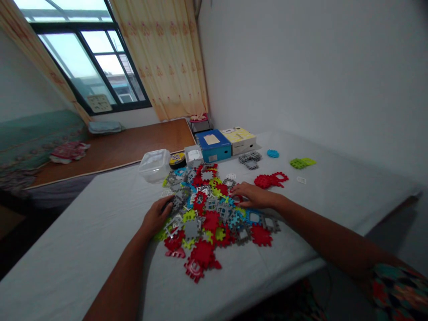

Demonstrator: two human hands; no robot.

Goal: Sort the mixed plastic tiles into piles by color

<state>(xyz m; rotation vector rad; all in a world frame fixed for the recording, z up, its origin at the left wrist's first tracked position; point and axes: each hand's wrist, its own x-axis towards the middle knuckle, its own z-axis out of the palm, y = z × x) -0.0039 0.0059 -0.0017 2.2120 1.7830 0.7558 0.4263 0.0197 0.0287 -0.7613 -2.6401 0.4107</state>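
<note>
A heap of interlocking plastic building pieces (192,228) in red, grey, lime green, blue and white spreads over the cloth between my hands. My left hand (158,217) rests at the heap's left edge, thumb and fingers apart, beside grey pieces (180,199). Over the right side of the heap reaches my right hand (250,195), its fingers spread above red and grey pieces. A red piece shows partly under those fingers; whether they touch it is unclear. Large red pieces (202,253) lie at the heap's near end.
Sorted groups sit at right: grey pieces (250,159), blue pieces (273,153), green pieces (301,163) and red pieces (270,180). Behind the heap stand a clear plastic tub (154,165), a round black-and-yellow tin (177,160), a blue box (214,146) and a yellow box (238,140).
</note>
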